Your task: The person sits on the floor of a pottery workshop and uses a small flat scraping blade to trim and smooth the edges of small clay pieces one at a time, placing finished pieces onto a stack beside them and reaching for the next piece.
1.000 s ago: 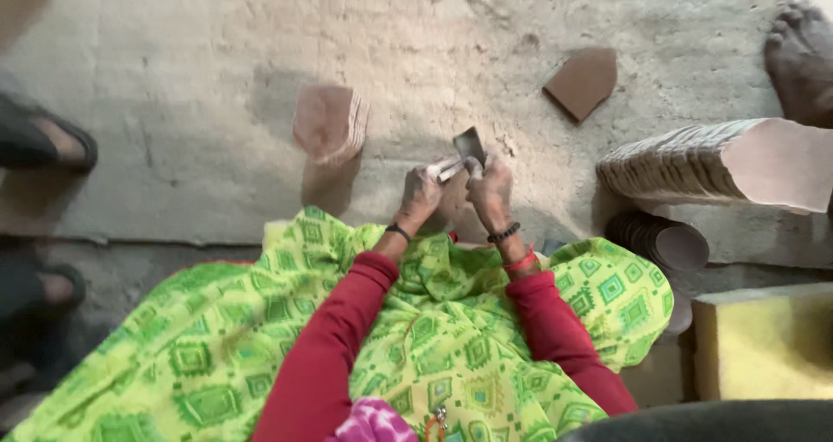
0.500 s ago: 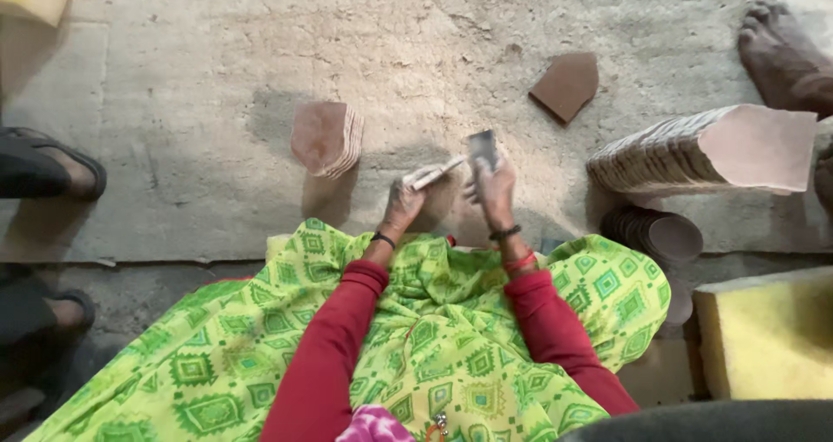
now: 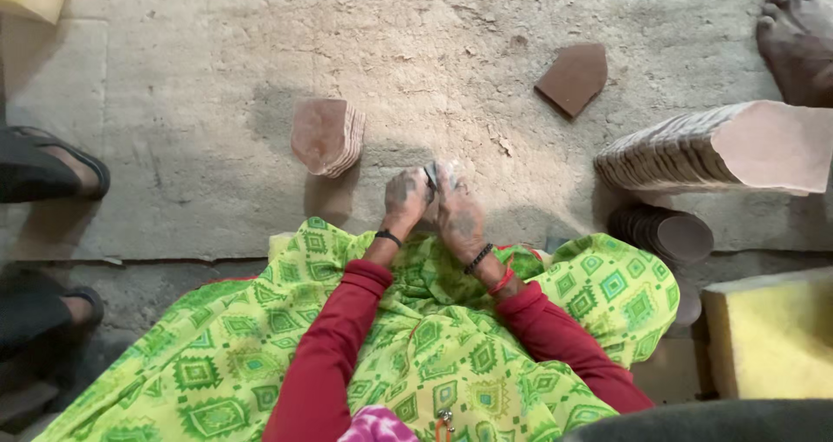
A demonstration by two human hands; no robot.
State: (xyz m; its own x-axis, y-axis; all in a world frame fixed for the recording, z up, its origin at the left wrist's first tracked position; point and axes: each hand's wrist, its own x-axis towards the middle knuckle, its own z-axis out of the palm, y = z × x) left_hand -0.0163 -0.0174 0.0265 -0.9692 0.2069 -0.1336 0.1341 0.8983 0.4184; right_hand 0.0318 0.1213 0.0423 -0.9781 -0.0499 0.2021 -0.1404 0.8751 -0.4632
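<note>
My left hand (image 3: 405, 197) and my right hand (image 3: 457, 212) are pressed together just past my knees, both gripping a small brown flat piece (image 3: 431, 175) whose edge shows between the fingers. Red sleeves and a green patterned cloth (image 3: 416, 338) cover my arms and lap. A short stack of brown five-sided sheets (image 3: 328, 136) lies on the floor to the left of my hands. One single brown sheet (image 3: 573, 78) lies farther off to the right.
A long leaning stack of the same sheets (image 3: 694, 151) sits at right, with a stack of round discs (image 3: 664, 231) below it. A yellow block (image 3: 772, 338) is at lower right. Other people's feet are at left (image 3: 52, 166) and top right (image 3: 794, 39).
My hands have come together and dropped lower. The piece, held up and visible in my right hand half a second ago, is now mostly hidden between both hands.
</note>
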